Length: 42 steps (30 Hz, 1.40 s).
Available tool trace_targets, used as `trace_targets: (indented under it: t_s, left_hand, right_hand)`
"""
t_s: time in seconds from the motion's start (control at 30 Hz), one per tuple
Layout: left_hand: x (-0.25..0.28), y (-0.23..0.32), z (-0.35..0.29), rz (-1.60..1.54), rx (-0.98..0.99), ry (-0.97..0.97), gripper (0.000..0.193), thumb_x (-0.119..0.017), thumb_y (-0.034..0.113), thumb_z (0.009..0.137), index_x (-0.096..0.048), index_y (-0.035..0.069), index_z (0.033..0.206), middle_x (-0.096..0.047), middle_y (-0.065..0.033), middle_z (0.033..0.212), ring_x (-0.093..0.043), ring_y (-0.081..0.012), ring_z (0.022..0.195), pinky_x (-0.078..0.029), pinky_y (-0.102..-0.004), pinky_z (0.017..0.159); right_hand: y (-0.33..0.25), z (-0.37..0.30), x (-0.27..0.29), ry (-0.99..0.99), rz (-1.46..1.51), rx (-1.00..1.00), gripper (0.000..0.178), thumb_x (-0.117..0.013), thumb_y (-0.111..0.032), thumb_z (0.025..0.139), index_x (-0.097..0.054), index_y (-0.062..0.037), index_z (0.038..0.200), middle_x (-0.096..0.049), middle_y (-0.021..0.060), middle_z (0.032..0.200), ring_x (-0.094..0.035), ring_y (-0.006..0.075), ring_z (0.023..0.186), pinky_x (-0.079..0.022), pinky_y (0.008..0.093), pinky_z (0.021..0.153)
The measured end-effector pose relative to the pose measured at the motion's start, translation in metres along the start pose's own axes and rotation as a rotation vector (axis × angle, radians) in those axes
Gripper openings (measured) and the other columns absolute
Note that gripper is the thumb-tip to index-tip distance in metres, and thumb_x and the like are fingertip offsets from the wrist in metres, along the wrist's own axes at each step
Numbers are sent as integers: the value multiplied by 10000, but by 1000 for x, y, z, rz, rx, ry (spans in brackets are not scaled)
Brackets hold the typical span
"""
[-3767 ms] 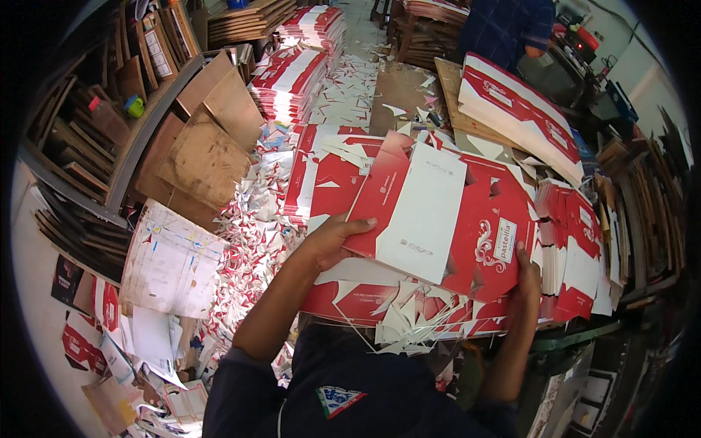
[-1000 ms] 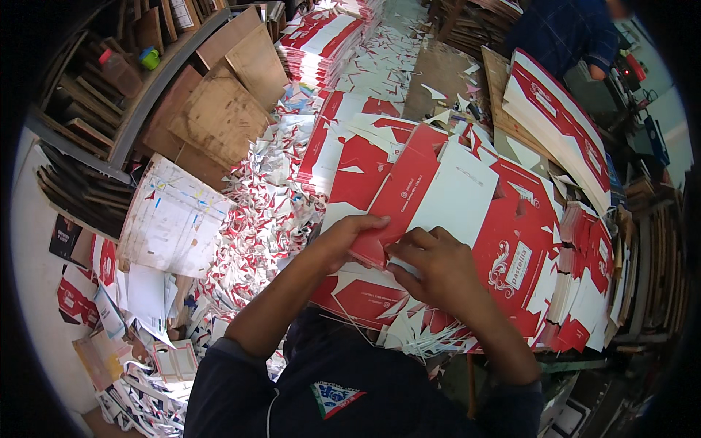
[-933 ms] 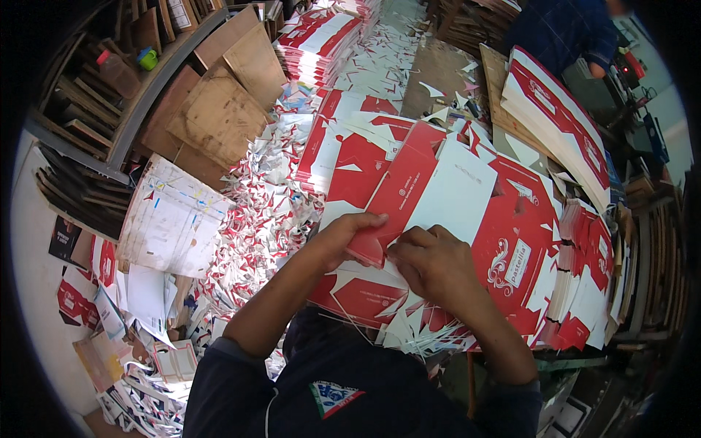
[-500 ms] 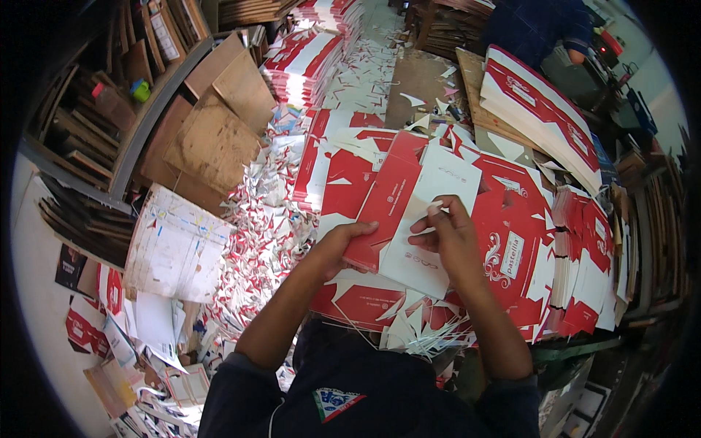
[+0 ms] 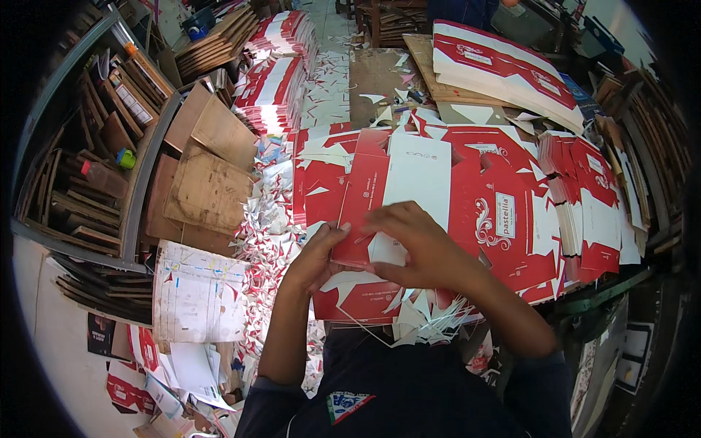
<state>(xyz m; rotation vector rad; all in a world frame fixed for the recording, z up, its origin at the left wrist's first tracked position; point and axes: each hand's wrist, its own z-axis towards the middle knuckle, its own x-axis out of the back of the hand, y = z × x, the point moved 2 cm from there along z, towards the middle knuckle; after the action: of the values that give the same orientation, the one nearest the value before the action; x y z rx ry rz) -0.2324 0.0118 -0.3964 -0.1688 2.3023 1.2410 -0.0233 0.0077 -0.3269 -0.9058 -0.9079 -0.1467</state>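
Note:
A red-and-white printed card stack (image 5: 420, 175) lies before me, its red side strip at the left and its white panel at the right. My left hand (image 5: 314, 257) grips its lower left edge, thumb on top. Over the lower part of that stack my right hand (image 5: 420, 248) is open, thumb and fingers apart; its fingertips are blurred. Beneath and beside it are red die-cut card sheets (image 5: 467, 190) with white scraps on them. Thin white offcuts (image 5: 431, 321) gather at the near edge, close to my body.
Paper scraps (image 5: 274, 212) heap on the floor at the left. Brown boards (image 5: 208, 182) lean against a shelf (image 5: 150, 139). Bundles of red-and-white card (image 5: 270, 87) stand at the back left. Large printed sheets (image 5: 504, 69) lie at the back right, and cut stacks (image 5: 584, 190) at the right.
My right hand has moved left and down over the card stack, its fingers spreading. The stack has turned more upright in view, with my left hand still on its edge. The view has shifted.

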Motion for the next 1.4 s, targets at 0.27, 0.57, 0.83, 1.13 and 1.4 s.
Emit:
trace_targets:
  t_s: [0.27,0.57,0.83,1.13,1.4]
  left_hand:
    - [-8,5,-17,390,-205,171,600,-610,365,968,-475,-66,1363,-603,-144,1206,-603,-184,1065,-496,-311,910]
    - [17,-19,-33,737,-253,390,637,-662,464,907,-624,-90,1219,-653,-208,1063,-619,-215,911,-497,-328,817]
    - [13,-20,-38,617,-283,396,652,-577,527,951,-626,-62,1223,-676,-155,1016,-614,-203,881,-486,-331,810]
    - [16,-35,-50,789,-556,405,554,-726,351,873,-574,62,1321,-558,-132,1219,-559,-247,1063,-479,-357,861]
    - [-5,-31,-51,1299,-826,364,628,-838,202,722,-583,56,1277,-548,-162,1276,-544,-346,1165,-458,-423,983]
  right_hand:
    - [9,-18,-33,7,-316,-34,573,-828,-289,695,-625,-91,1192,-551,133,1285,-488,332,1218,-385,492,1039]
    - [5,-13,-29,-97,-306,-56,490,-791,-270,758,-641,-50,1169,-603,143,1200,-555,339,1145,-428,473,1016]
    - [6,-14,-24,83,-254,27,374,-740,-231,828,-662,-4,1116,-675,189,1127,-647,362,1087,-506,488,957]
    - [-16,-1,8,290,-63,30,254,-719,-104,858,-661,30,1066,-697,208,982,-715,335,841,-582,366,704]
    - [-13,-4,3,271,-82,37,293,-746,-108,831,-661,19,1081,-692,202,1012,-707,332,884,-580,374,727]
